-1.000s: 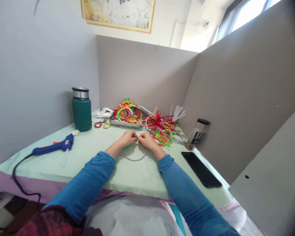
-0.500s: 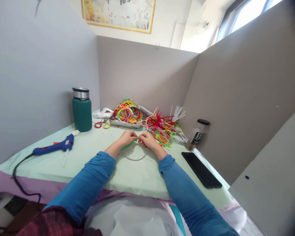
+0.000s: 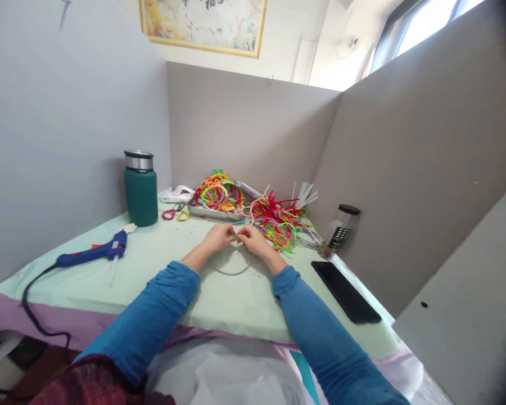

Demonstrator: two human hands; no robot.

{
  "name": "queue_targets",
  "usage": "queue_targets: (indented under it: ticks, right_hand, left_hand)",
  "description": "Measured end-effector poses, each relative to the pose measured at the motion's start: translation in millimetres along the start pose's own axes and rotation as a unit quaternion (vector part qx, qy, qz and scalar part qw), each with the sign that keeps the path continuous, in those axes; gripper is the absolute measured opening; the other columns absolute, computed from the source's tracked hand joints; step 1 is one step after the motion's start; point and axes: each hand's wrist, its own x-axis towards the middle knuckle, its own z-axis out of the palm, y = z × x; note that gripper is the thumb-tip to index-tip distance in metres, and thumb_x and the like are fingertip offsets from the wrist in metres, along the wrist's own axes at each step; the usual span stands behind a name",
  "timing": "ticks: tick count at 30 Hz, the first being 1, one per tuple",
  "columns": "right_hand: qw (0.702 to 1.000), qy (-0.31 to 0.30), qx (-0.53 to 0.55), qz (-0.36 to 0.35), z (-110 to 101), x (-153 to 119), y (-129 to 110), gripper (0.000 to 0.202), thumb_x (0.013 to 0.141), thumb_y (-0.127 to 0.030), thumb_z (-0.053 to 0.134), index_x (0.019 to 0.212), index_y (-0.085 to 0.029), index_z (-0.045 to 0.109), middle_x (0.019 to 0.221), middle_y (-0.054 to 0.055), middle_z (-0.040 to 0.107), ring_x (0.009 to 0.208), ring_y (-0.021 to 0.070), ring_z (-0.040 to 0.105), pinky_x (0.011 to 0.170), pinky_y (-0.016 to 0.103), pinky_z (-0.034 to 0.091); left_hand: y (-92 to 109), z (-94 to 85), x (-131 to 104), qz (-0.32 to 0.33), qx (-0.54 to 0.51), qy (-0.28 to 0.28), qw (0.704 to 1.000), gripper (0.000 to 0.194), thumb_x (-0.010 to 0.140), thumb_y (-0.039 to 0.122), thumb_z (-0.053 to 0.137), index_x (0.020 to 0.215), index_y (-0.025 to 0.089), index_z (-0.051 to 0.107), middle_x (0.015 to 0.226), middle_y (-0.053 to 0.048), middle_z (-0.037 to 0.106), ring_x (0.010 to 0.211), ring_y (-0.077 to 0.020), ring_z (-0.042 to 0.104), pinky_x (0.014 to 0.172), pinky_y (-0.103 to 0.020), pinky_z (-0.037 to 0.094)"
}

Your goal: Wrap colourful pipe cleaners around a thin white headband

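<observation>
Wearing blue sleeves (image 3: 320, 332), you've both arms out over the pale green surface (image 3: 236, 309); grey-white cloth (image 3: 230, 371) shows below its near edge. On yr R a black phone (image 3: 346, 292) lies flat, nr the R edge. Over to yr L is a blue glue gun (image 3: 91, 251), lying on its side, w/ a dark cord (image 3: 24, 301) dropping off the near edge. Btwn yr forearms, just this side of yr hands, there's a thin grey ring (image 3: 233, 274) on the surface, far part hidden.

Yr L hand (image 3: 218, 238) & R hand (image 3: 254, 241) meet abt mid-surface, fingertips nearly touching. Fingers on both are pinched narrow on a small green strip (image 3: 235, 236), which sits btwn the two hands, just beyond the ring; it's mostly covered, can't tell its full shape.

Past yr R hand: a heap of pipe cleaners (image 3: 274, 214), red, green & pink, plus a clear jar (image 3: 338, 232) w/ black lid by the R partition (image 3: 405, 169). Farther L: green bottle (image 3: 141, 194), upright, then yellow & red handles (image 3: 183, 215), then a metal tray (image 3: 217, 214) piled w/ coloured loops (image 3: 219, 191).

Behind it all, the grey back partition (image 3: 253, 124); above that, a gold-framed picture (image 3: 204, 34) & a bright window (image 3: 430, 22) top R.
</observation>
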Motion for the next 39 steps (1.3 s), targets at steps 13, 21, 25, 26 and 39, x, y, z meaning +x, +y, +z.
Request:
queue_targets:
  ticks: [13, 21, 25, 26, 39]
  right_hand:
    - [0.999, 0.008, -0.027, -0.02, 0, 1, 3, 0.008, 0.073, -0.016, 0.051, 0.069, -0.016, 0.057, 0.067, -0.001, 0.06, 0.062, 0.0105, 0.051, 0.059, 0.022, 0.037]
    - [0.999, 0.012, -0.04, -0.022, 0, 1, 2, 0.009, 0.073, -0.016, 0.048, 0.072, -0.016, 0.057, 0.069, -0.001, 0.06, 0.065, 0.0113, 0.052, 0.061, 0.022, 0.038]
    - [0.998, 0.01, -0.048, -0.026, -1, 0, 0, 0.011, 0.074, -0.018, 0.047, 0.073, -0.016, 0.058, 0.071, -0.001, 0.06, 0.066, 0.0113, 0.053, 0.061, 0.022, 0.038]
    - [0.998, 0.011, -0.052, -0.027, -1, 0, -1, 0.011, 0.075, -0.019, 0.047, 0.073, -0.017, 0.058, 0.071, -0.001, 0.06, 0.066, 0.0113, 0.052, 0.061, 0.022, 0.038]
    - [0.993, 0.051, -0.106, -0.007, 3, -1, -9, 0.008, 0.069, -0.019, 0.05, 0.069, -0.017, 0.058, 0.066, -0.001, 0.058, 0.062, 0.0121, 0.05, 0.056, 0.022, 0.034]
  left_hand:
    - [-2, -1.0, -1, 0.013, 0.041, -0.013, 0.999, 0.023, 0.075, 0.029, 0.052, 0.085, 0.02, 0.071, 0.076, -0.003, 0.069, 0.067, -0.0155, 0.057, 0.061, -0.024, 0.037]
    - [-3, 1.1, 3, -0.023, -0.017, -0.015, 0.999, 0.022, 0.07, 0.026, 0.058, 0.085, 0.015, 0.07, 0.078, -0.004, 0.069, 0.072, -0.0163, 0.059, 0.064, -0.023, 0.04]
    - [0, 0.3, 4, -0.058, -0.05, -0.014, 0.997, 0.02, 0.068, 0.02, 0.058, 0.085, 0.013, 0.068, 0.079, -0.005, 0.069, 0.072, -0.0153, 0.06, 0.063, -0.022, 0.041]
    - [1, -0.4, 3, -0.062, -0.05, -0.012, 0.997, 0.02, 0.069, 0.019, 0.057, 0.084, 0.013, 0.068, 0.078, -0.005, 0.069, 0.071, -0.015, 0.06, 0.062, -0.022, 0.041]
    - [4, -0.2, 2, -0.062, -0.078, -0.016, 0.995, 0.018, 0.067, 0.022, 0.057, 0.079, 0.013, 0.068, 0.071, -0.004, 0.068, 0.067, -0.0143, 0.058, 0.059, -0.022, 0.04]
